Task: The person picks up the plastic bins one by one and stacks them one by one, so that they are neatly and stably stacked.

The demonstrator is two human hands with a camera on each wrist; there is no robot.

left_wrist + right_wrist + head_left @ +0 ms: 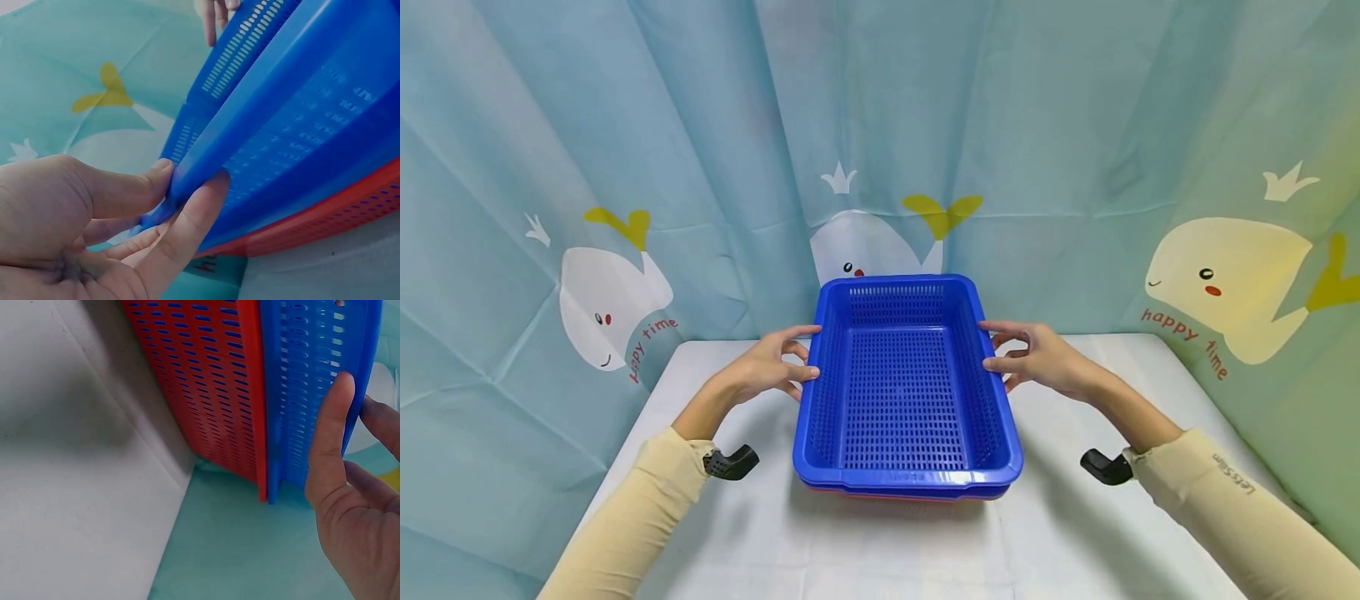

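Observation:
A blue rectangular basket with slotted walls and floor tops a nested stack, its inside facing me. Under its rim shows the rim of another blue basket, lying against that of a red basket; in the head view only a thin strip of red shows at the near edge. My left hand pinches the top basket's left rim between thumb and fingers. Opposite it, my right hand pinches the right rim, fingers against the outer wall in the right wrist view. Most of the lower baskets is hidden.
A white-covered table lies below the baskets. Close behind and at both sides hangs a light blue curtain printed with whales. A black curved piece sits at my left cuff, and a similar black piece at my right.

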